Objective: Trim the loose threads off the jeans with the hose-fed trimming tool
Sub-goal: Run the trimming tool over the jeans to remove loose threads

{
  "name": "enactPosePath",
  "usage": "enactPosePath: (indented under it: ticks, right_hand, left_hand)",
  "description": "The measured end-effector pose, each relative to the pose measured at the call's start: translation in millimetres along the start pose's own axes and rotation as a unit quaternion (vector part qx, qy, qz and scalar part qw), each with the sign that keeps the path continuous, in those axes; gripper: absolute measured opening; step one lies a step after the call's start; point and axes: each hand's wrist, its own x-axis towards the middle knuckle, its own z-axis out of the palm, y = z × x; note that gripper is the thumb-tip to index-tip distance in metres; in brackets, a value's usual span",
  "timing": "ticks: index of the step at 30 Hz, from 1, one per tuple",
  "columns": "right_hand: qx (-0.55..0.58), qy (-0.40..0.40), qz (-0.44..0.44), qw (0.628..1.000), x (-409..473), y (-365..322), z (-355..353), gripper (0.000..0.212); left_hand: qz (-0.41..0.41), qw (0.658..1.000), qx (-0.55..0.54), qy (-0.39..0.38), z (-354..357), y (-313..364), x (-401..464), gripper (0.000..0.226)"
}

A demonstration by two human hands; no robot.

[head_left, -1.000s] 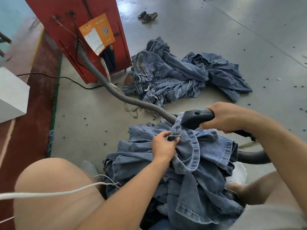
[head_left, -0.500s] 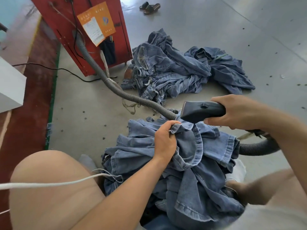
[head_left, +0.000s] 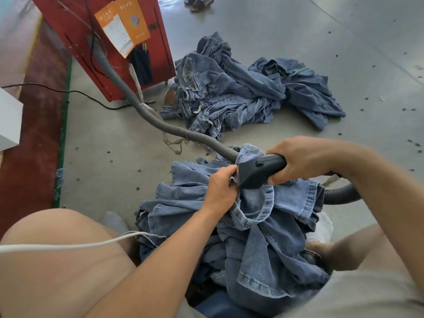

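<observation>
Blue jeans (head_left: 263, 237) lie bunched between my knees in the lower middle. My left hand (head_left: 221, 190) grips a fold of their denim near the hem. My right hand (head_left: 307, 158) is closed around the handle of the dark trimming tool (head_left: 257, 172), whose head presses against the denim right beside my left fingers. A grey ribbed hose (head_left: 146, 111) runs from the tool's area across the floor to the red machine (head_left: 107, 44) at the upper left, and another stretch of hose curves behind my right forearm.
A heap of other blue jeans (head_left: 241, 92) lies on the grey floor beyond the hose. A white cord (head_left: 68, 245) crosses my left knee. Sandals (head_left: 198, 2) sit at the top. A black cable (head_left: 57, 90) trails left of the machine. Thread bits dot the floor.
My right hand has brought the trimming tool down and left, from above the jeans onto the denim beside my left hand. My left hand keeps its grip on the fold.
</observation>
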Motion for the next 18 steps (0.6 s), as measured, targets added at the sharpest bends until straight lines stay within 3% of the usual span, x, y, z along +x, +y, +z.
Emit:
enactPosePath:
  ticks: [5, 11, 18]
  right_hand:
    - [0.077, 0.036, 0.019, 0.996, -9, 26, -29, 0.014]
    - [0.084, -0.055, 0.028, 0.995, 1, 20, -10, 0.015]
    - [0.138, 0.116, -0.016, 0.983, 0, 25, -28, 0.016]
  left_hand:
    - [-0.014, 0.998, -0.043, 0.040, -5, 2, -3, 0.037]
    - [0.014, 0.998, -0.017, 0.055, -5, 1, -5, 0.036]
    - [0.015, 0.998, -0.018, 0.056, -11, 1, -1, 0.026]
